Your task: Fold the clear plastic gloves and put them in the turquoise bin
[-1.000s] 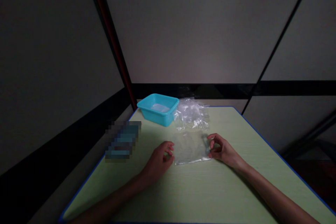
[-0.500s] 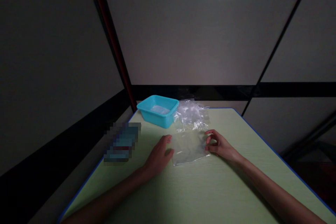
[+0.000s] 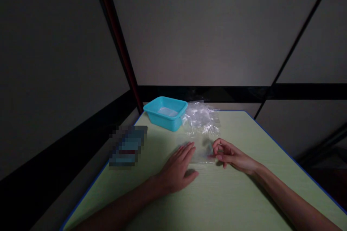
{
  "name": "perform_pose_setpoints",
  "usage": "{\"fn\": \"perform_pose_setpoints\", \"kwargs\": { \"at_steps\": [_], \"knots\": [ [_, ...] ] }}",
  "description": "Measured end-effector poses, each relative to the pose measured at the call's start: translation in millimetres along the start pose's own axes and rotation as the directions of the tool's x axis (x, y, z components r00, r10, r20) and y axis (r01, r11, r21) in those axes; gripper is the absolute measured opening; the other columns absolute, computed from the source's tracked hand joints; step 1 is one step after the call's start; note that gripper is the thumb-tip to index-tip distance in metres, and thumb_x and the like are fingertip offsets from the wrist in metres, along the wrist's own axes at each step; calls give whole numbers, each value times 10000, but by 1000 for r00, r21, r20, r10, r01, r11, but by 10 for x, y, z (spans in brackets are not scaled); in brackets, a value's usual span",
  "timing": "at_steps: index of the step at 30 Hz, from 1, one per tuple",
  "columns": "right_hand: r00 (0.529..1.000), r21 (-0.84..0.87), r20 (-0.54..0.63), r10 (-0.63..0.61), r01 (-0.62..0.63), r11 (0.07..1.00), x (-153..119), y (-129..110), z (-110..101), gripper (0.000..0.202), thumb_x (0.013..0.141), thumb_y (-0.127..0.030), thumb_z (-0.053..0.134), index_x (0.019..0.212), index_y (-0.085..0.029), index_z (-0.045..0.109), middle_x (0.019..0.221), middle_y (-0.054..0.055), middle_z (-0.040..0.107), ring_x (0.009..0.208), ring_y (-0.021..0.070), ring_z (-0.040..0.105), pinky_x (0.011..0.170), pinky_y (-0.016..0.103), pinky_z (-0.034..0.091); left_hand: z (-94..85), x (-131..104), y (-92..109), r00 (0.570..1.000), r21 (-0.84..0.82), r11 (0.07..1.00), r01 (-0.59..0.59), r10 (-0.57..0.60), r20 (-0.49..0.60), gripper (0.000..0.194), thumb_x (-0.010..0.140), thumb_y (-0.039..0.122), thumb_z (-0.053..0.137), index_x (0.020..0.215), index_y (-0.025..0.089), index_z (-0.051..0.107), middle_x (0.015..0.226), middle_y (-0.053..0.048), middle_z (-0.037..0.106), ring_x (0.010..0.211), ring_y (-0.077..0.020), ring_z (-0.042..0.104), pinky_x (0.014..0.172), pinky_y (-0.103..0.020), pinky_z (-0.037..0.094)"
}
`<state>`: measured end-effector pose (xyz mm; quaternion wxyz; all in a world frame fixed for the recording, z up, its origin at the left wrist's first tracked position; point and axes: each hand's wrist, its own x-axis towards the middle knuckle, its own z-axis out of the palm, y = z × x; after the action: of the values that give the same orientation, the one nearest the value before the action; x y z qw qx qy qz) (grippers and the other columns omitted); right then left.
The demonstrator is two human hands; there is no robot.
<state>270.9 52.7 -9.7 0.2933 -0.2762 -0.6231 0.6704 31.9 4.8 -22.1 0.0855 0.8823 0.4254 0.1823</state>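
A clear, flat plastic bag [image 3: 202,153] lies on the pale green table in front of me. My left hand [image 3: 177,168] rests over the bag's left part, palm down, fingers stretched out and thumb apart; it covers that side of the bag. By the bag's right edge is my right hand [image 3: 226,154], its fingers loosely curled with a gap between index finger and thumb. Whether its fingertips touch the film is hard to tell. Just beyond lies a crumpled heap of clear plastic bags [image 3: 202,117].
A turquoise plastic basin [image 3: 164,120] with something whitish in it stands at the back left, beside the heap. A blurred-out bluish object [image 3: 128,147] lies along the left edge. The table [image 3: 217,202] has a blue rim, and panelled walls [image 3: 200,43] rise behind it.
My left hand has moved right and nearer, from beside the bag's left edge onto the bag, and flattened. My right hand stays by the right edge, its fingers slightly more curled.
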Motion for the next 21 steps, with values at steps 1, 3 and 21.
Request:
{"fn": "perform_pose_setpoints", "kwargs": {
  "at_steps": [1, 3, 21],
  "knots": [
    [1000, 8, 15, -6, 6, 1000, 1, 1, -2, 240, 738, -254, 617, 894, -222, 437, 789, -19, 442, 807, 139, 554, 418, 122, 389, -4, 10, 13, 999, 24, 1000, -15, 14, 42, 655, 751, 322, 519, 1305, 103, 247, 1404, -131, 206, 1291, -218, 162, 1053, -374, 181],
    [999, 23, 35, -25, 24, 999, 6, 9, -1, 208, 752, -245, 607, 879, -216, 445, 804, -14, 440, 848, 149, 555, 429, 121, 397, -14, 33, 20, 995, 63, 998, -22, 15, 102, 702, 748, 357, 524, 1317, 77, 223, 1411, -144, 177, 1297, -220, 135, 1056, -367, 162],
    [986, 141, 158, -51, 29, 990, 72, 86, 117, 246, 716, -189, 642, 911, -198, 491, 890, 4, 467, 815, 113, 505, 535, 159, 453, -14, 106, 27, 975, 82, 995, -58, 38, 221, 768, 763, 447, 503, 1339, 66, 167, 1420, -148, 124, 1304, -231, 88, 1058, -368, 137]
  ]
}}
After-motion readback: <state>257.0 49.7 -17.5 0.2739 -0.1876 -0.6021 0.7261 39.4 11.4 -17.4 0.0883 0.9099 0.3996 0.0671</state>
